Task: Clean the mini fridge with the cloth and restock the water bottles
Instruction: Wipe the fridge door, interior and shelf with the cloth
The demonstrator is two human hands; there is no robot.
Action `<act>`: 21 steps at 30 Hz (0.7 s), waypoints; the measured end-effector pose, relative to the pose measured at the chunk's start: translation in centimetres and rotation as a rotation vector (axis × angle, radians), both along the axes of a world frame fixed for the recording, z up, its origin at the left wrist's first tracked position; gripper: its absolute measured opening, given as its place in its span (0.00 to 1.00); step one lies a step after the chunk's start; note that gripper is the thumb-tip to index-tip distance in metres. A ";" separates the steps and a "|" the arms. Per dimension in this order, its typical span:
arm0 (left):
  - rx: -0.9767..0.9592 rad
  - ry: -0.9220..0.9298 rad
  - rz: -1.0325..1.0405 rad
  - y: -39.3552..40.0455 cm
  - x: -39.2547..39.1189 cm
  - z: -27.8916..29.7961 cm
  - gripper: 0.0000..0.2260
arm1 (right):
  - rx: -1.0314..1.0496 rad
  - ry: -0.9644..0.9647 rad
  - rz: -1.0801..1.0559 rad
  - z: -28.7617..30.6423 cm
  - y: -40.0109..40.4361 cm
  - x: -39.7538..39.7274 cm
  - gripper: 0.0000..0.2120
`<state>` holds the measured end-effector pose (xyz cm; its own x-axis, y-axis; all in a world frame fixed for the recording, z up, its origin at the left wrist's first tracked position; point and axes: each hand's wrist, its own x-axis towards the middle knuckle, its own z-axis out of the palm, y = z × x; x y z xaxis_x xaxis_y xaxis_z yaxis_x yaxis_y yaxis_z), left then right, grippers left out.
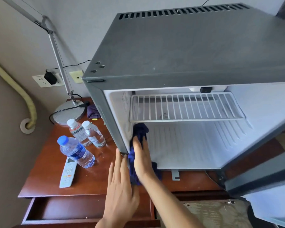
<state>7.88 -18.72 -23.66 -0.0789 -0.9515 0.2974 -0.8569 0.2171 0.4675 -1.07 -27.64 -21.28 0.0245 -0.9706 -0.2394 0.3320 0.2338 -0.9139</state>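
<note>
A grey mini fridge (187, 51) stands open on a wooden table (44, 178), its door (262, 178) swung out to the right. Inside are white walls and one wire shelf (184, 107). My right hand (142, 158) presses a dark blue cloth (139, 130) flat against the inner left wall near the front edge. My left hand (120, 185) rests with straight fingers on the fridge's front left corner. Three water bottles stand left of the fridge: one with a blue cap (75, 151) and two with white caps (76, 131) (94, 134).
A white remote (68, 171) lies by the blue-capped bottle. A lamp base (69, 112) and a purple cloth (92, 111) sit at the table's back. A drawer (82, 209) stands pulled out below the tabletop. Wall sockets (47, 79) hold a plug.
</note>
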 end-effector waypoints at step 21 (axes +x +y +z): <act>0.100 0.022 0.014 0.4 0.4 0.7 0.39 | 0.077 0.017 -0.005 -0.9 -11.5 -0.4 0.25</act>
